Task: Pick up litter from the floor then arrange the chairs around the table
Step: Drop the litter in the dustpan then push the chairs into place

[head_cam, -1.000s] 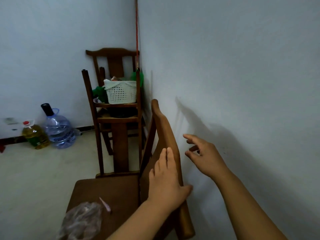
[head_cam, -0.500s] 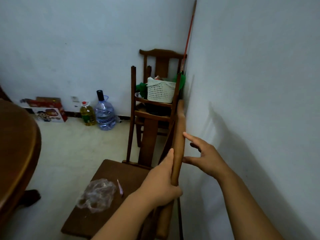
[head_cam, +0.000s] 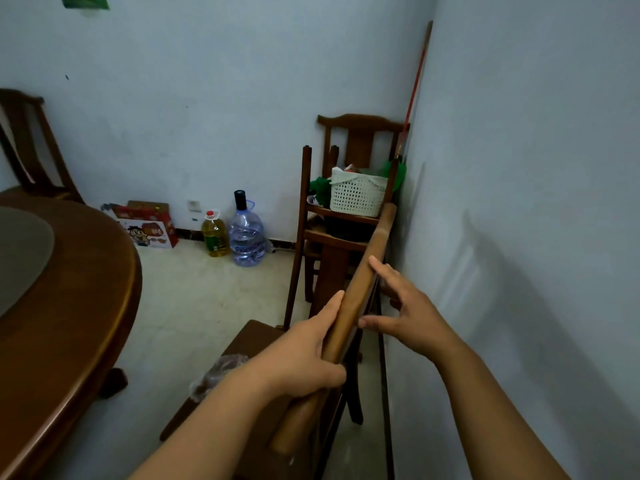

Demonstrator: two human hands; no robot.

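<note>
Gripping the curved top rail of a wooden chair (head_cam: 349, 306), the left hand (head_cam: 304, 362) has its fingers wrapped over the rail and clamped on it. The right hand (head_cam: 408, 317) meets the same rail from the wall side, its thumb and forefinger touching the wood while the other fingers stay spread apart and loosely bent. The chair stands just beside the pale painted wall (head_cam: 519, 202) on the right, with only a thin gap between them. On its dark, flat seat lies a crumpled clear plastic bag (head_cam: 218, 372).

Left of the chair a strip of pale floor (head_cam: 194, 306) lies open, bounded on the far left by the rounded edge of a glossy brown round counter (head_cam: 86, 306). Another chair (head_cam: 24, 147) stands behind it.

In the corner ahead, two more wooden chairs are stacked, the upper chair (head_cam: 306, 216) upside down with legs pointing up. A white perforated plastic basket (head_cam: 358, 195) sits on the stack. A red-handled stick (head_cam: 417, 81) leans in the corner.

Against the far wall stand a clear water jug (head_cam: 246, 240) with a blue label too blurred to read, a yellow oil bottle (head_cam: 214, 235) with a red cap, and a red printed box (head_cam: 149, 226) showing a cartoon face.
</note>
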